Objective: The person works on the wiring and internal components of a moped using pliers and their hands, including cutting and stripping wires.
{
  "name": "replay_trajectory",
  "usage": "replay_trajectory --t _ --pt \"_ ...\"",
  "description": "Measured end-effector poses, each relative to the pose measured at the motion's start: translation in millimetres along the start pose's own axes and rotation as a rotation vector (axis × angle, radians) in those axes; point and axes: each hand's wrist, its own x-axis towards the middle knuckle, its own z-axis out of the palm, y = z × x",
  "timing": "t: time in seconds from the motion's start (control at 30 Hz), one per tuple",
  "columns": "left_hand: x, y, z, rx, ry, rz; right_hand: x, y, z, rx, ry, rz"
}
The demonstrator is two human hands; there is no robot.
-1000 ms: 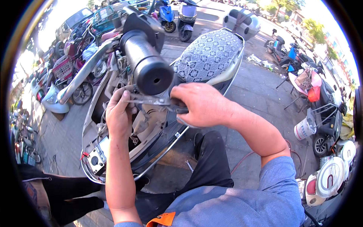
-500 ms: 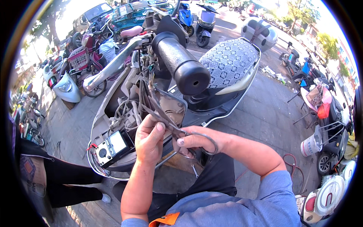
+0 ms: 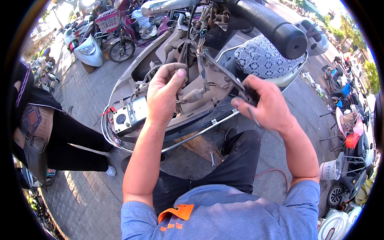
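My right hand (image 3: 266,102) is wrapped round a pair of dark scissors (image 3: 237,83), with one looped handle showing below the fingers. The blades point up and left toward the wiring harness (image 3: 199,48) of an opened scooter. My left hand (image 3: 163,90) is closed in a pinch beside the hanging wires, thumb against curled fingers. Whatever lies in that pinch is hidden or too thin to make out. A multimeter (image 3: 131,115) with a white face and a black dial rests on the scooter's grey footboard, just left of my left wrist.
The black handlebar grip (image 3: 276,30) juts out above my right hand. Behind it is the patterned seat (image 3: 262,58). A wrench (image 3: 213,159) lies on the paving between my legs. Another person's black-trousered legs (image 3: 74,138) are at the left. A white bucket (image 3: 330,170) stands right.
My hands have moved apart, the right hand carrying the scissors away to the right. The view has shifted, so the scooter appears higher and further right.
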Motion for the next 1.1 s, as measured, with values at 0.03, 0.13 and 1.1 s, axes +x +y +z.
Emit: replay_trajectory --t 0.03,0.13,1.1 --pt "6.2 1.3 7.1 0.018 -0.003 0.014 7.0 1.2 -4.1 -0.138 0.051 0.002" --pt "22.9 8.7 23.9 0.109 -0.021 0.013 22.9 8.4 -5.3 -0.438 0.139 0.013" --pt "60.0 -5.0 36.6 -0.075 -0.205 -0.113 61.4 24.2 10.5 -0.503 0.172 -0.016"
